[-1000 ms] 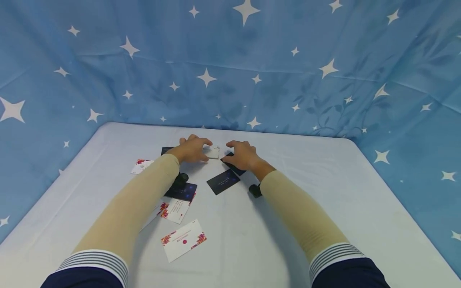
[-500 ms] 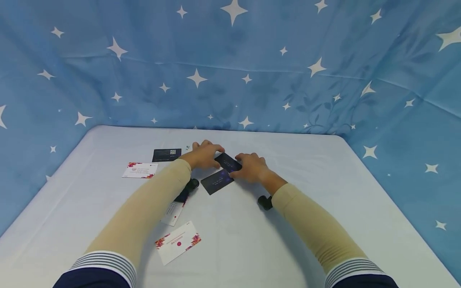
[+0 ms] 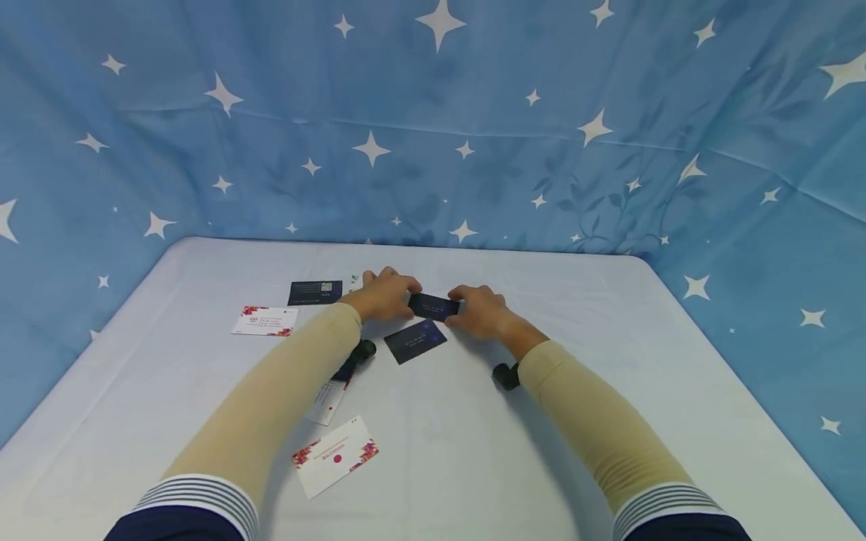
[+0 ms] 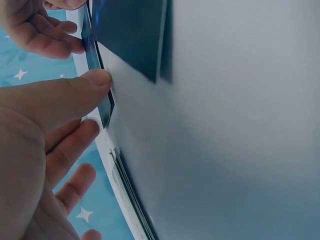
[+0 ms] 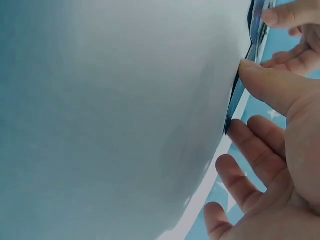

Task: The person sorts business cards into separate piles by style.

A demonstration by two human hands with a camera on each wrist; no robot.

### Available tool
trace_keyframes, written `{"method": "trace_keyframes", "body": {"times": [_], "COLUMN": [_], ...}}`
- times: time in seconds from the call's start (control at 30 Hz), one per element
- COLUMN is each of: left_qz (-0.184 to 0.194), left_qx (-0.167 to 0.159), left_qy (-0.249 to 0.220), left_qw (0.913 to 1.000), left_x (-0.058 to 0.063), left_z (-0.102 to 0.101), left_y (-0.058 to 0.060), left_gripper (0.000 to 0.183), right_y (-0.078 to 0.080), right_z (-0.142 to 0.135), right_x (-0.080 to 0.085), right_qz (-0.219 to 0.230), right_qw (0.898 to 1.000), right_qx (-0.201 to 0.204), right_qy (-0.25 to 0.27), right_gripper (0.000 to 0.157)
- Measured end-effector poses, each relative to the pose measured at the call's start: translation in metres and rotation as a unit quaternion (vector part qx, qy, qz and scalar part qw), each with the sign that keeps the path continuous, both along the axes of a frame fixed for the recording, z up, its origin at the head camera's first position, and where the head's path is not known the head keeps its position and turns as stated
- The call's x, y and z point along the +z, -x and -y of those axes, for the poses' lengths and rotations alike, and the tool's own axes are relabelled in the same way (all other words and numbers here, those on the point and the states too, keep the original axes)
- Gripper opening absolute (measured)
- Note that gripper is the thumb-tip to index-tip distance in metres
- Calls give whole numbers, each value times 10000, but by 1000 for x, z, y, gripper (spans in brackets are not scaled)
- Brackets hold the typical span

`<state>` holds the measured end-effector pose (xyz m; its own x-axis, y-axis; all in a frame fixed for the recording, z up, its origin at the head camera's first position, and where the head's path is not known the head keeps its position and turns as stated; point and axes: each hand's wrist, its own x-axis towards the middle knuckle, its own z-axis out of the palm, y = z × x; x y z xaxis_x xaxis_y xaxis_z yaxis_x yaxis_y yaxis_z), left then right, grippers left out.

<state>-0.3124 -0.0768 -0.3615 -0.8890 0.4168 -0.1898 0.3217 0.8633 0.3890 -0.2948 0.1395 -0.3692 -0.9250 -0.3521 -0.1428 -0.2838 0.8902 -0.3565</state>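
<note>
A dark business card (image 3: 434, 307) with small print lies between my two hands near the far part of the table. My left hand (image 3: 387, 295) pinches its left end, thumb on the near side and fingers behind, as the left wrist view shows. At the other end, my right hand (image 3: 479, 314) pinches it with thumb and index finger (image 5: 255, 145); the remaining fingers are spread. Just nearer than the held card, a second dark business card (image 3: 416, 342) rests flat on the table. A stack of cards (image 4: 131, 195) sits beside my left hand, mostly hidden by it in the head view.
Another dark card (image 3: 315, 292) and a white card with red flowers (image 3: 264, 321) lie to the left. Two more white cards, one at the front (image 3: 335, 457) and one partly under my left sleeve (image 3: 328, 402), rest on the white tablecloth (image 3: 460, 466). A blue starry curtain hangs behind.
My left hand has moved right from the white stack to the dark card, and my right hand has closed on its other end. The card has turned from slanted to nearly level.
</note>
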Motion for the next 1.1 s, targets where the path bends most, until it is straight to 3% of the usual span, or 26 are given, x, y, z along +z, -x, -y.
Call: {"method": "trace_keyframes", "body": {"times": [0.13,0.33,0.47,0.63,1.1], "left_qz": [116,269,151,-138,-133], "left_qx": [-37,38,3,-47,328], "left_qy": [153,165,82,-1,-145], "left_qw": [9998,9995,9999,9999,9993], "left_x": [2,2,-1,-5,-2], "left_z": [-1,-2,-1,1,-5], "left_y": [0,1,3,8,20], "left_gripper": [60,56,55,53,52], "right_y": [3,8,10,16,42], "right_z": [-3,-5,-5,-4,-1], "right_x": [0,-2,-3,-2,1], "right_qz": [74,208,210,87,424], "right_qw": [9998,9980,9966,9968,9978], "right_qx": [54,190,301,256,-186], "right_qy": [192,562,739,757,475], "right_gripper": [56,54,55,55,55]}}
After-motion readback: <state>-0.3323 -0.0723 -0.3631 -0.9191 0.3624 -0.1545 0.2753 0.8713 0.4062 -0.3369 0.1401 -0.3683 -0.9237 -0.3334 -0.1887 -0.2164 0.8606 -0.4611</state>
